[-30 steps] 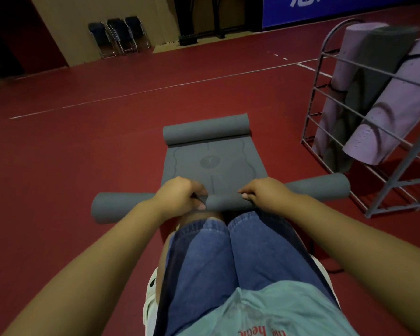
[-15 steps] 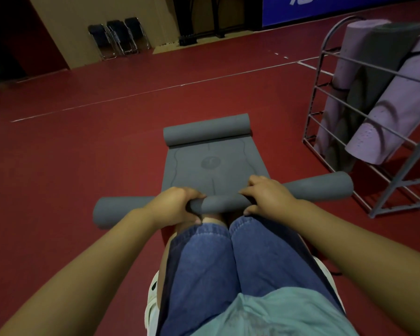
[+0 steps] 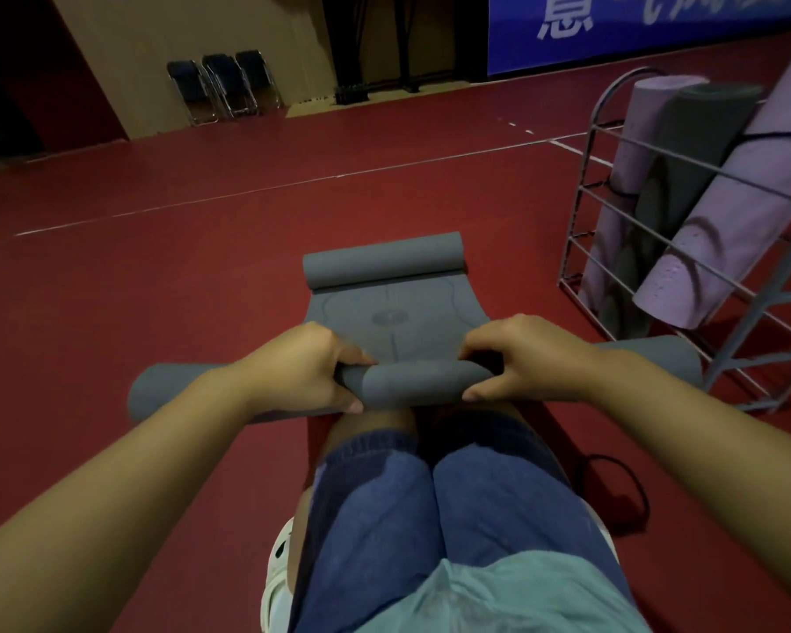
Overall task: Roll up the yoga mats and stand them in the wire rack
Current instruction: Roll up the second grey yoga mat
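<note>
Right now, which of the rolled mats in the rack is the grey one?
The grey mat is the middle one in the wire rack, standing between two lilac mats; only its colour differs.

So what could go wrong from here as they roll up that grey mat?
Both hands, left hand and right hand, grip only the middle of the near roll, so its ends may wind loose or skew. The mat's far end is already curled toward them, and the two rolls could meet unevenly. The wire rack looks fairly full, so fitting another may be tight.
</note>
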`<state>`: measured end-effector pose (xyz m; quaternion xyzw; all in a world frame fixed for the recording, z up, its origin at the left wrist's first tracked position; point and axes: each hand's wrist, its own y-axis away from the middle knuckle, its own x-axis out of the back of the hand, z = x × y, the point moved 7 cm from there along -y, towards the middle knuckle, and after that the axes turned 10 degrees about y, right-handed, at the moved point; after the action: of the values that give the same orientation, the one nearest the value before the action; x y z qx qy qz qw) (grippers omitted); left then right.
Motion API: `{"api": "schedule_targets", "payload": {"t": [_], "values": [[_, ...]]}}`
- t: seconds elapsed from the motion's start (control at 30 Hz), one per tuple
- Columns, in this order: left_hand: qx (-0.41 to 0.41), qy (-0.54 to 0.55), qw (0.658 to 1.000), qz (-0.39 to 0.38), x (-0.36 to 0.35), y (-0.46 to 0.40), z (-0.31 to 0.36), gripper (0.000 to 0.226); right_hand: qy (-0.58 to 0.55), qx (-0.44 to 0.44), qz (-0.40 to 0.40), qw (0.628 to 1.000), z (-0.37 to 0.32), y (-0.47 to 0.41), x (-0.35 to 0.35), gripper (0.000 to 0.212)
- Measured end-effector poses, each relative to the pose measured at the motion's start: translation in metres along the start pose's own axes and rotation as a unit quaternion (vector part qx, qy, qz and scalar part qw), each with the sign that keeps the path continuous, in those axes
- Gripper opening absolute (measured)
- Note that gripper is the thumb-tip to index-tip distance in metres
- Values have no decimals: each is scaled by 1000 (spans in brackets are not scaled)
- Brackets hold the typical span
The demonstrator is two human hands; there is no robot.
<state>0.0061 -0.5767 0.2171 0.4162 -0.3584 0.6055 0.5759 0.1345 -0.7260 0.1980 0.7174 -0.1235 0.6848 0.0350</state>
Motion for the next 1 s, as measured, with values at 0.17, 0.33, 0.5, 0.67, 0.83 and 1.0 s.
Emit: {"api": "schedule_targets", "payload": {"t": [0.17, 0.33, 0.5, 0.67, 0.83, 1.0], "values": [[22, 48, 998, -39, -28, 49, 15, 44, -94, 7, -74, 993, -26, 35, -2, 38], [33, 81, 993, -79, -93, 59, 1, 50, -95, -5, -160, 982, -38, 53, -63, 41], [30, 96, 988, -116, -100, 50, -12, 52, -135, -28, -190, 972, -29, 42, -68, 38], [20, 52, 991, -122, -107, 49, -22, 67, -153, -40, -230, 960, -28, 30, -78, 33], [37, 100, 983, -151, -107, 41, -20, 38, -82, -32, -245, 966, -28, 27, -74, 45], [66, 152, 970, -178, -108, 31, -27, 31, 116, -18, -140, 983, -56, 33, -46, 52]]}}
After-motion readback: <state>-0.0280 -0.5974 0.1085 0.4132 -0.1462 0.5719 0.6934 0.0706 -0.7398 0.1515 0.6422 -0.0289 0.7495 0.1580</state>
